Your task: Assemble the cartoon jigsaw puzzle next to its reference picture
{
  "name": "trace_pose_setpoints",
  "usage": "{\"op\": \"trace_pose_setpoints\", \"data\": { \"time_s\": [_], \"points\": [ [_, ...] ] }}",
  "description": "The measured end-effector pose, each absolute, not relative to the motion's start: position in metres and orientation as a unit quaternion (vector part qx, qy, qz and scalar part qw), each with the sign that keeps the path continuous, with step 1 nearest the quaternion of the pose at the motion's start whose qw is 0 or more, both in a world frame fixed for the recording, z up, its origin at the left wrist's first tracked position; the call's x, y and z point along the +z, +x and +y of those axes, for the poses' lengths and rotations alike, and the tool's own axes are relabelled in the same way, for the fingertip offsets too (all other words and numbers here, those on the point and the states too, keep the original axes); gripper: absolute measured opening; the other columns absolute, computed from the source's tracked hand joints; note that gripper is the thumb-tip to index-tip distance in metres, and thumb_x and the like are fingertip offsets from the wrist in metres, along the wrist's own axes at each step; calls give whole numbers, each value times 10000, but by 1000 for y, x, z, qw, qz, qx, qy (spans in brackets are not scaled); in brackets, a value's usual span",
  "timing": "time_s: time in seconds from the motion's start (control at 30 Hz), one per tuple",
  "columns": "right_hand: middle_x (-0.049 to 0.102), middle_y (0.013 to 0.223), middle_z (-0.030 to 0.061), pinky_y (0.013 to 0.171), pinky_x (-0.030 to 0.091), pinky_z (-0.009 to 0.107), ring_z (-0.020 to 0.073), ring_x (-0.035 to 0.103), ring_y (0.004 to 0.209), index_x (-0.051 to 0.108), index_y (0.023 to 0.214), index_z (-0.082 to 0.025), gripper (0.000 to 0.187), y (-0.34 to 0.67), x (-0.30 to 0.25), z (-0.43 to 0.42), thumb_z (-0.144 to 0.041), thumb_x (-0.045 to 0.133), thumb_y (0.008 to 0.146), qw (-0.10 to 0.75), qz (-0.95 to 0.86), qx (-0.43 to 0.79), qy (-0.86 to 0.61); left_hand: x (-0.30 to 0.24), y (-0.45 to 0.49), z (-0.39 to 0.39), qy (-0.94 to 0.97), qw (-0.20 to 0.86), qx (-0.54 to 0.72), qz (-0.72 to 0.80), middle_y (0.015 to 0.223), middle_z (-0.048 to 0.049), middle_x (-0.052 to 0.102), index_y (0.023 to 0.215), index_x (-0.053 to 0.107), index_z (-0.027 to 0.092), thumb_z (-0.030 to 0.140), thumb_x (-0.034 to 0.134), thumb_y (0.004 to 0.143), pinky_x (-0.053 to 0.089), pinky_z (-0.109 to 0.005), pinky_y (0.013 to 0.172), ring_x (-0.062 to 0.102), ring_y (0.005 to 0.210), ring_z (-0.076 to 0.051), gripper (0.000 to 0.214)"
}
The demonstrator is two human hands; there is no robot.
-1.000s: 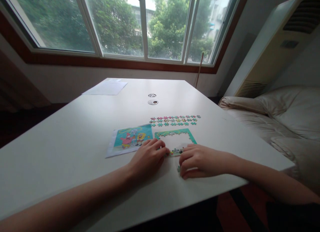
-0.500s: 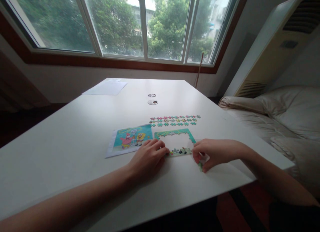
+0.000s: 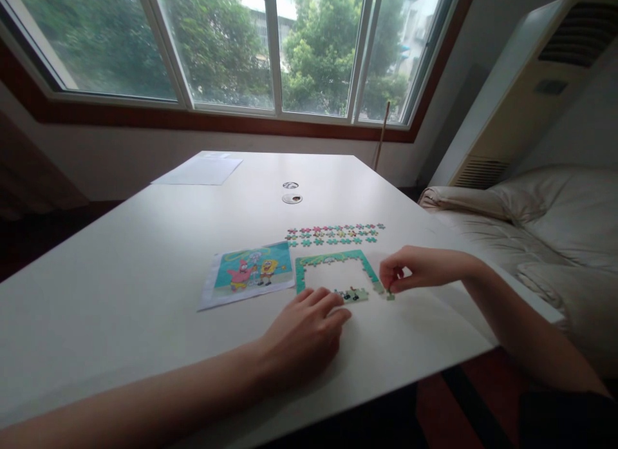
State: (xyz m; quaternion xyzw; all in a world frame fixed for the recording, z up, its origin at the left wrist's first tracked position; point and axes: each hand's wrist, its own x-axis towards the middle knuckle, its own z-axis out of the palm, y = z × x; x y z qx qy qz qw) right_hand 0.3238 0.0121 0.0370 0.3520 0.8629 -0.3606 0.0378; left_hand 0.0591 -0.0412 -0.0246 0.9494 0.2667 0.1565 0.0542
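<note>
Table (image 3: 120,301): white, broad, bearing everything listed below.
Blank sheet (image 3: 200,172): far left, flat, well apart from the hands.
Picture sheet (image 3: 253,275): cartoon print, left of the puzzle border, its right edge just beside it.
Puzzle border (image 3: 364,262): near the table's middle, flat, interior white; near right corner gapped, near left corner hidden. A sideways push there would probably part its interlocked pieces.
Rows of pieces (image 3: 333,234): three, just beyond the border's far side; a trailing sleeve or wrist could scatter them.
Left hand (image 3: 309,326): palm down, fingers loosely bent and somewhat spread, fingertips over the border's near edge; nothing seen gripped. Too much weight might skid the strip.
Right hand (image 3: 415,268): at the border's right, thumb and fingertips drawn together on one small piece.
Single piece (image 3: 391,297): greenish, beside the gap; whether lifted, cannot tell. Wrongly turned, it may jam; pinched only at its tip, it may slip.
</note>
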Motion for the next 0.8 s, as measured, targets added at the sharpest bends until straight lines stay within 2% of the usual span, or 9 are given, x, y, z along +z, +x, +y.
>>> {"op": "trace_pose_setpoints", "data": {
  "time_s": [0.23, 0.5, 0.8],
  "points": [
    [557, 733, 4, 599, 393, 220, 98, 481, 661, 596, 862, -122, 270, 331, 24, 33, -385, 572, 804, 7, 834, -420, 359, -25, 90, -61, 955, 75, 131, 255, 1327, -149, 442, 1202, 465, 141, 294, 472, 871, 356, -467, 970, 403, 1206, -299, 365],
    [552, 729, -8, 607, 397, 212, 84, 491, 660, 564, 857, -116, 308, 318, 6, 35, -403, 624, 765, -15, 780, -529, 333, -37, 93, -66, 943, 94, 135, 288, 1364, -168, 388, 1228, 433, 144, 369, 440, 877, 302, -496, 1010, 342, 1250, -325, 417],
    [567, 711, 3, 575, 391, 198, 83, 486, 632, 589, 863, -103, 275, 314, 9, 35, -366, 607, 786, -31, 814, -468, 344, -36, 92, -65, 943, 97, 135, 288, 1366, -164, 379, 1222, 433, 146, 373, 425, 877, 296, -490, 1017, 337, 1250, -323, 412]
  ]
}}
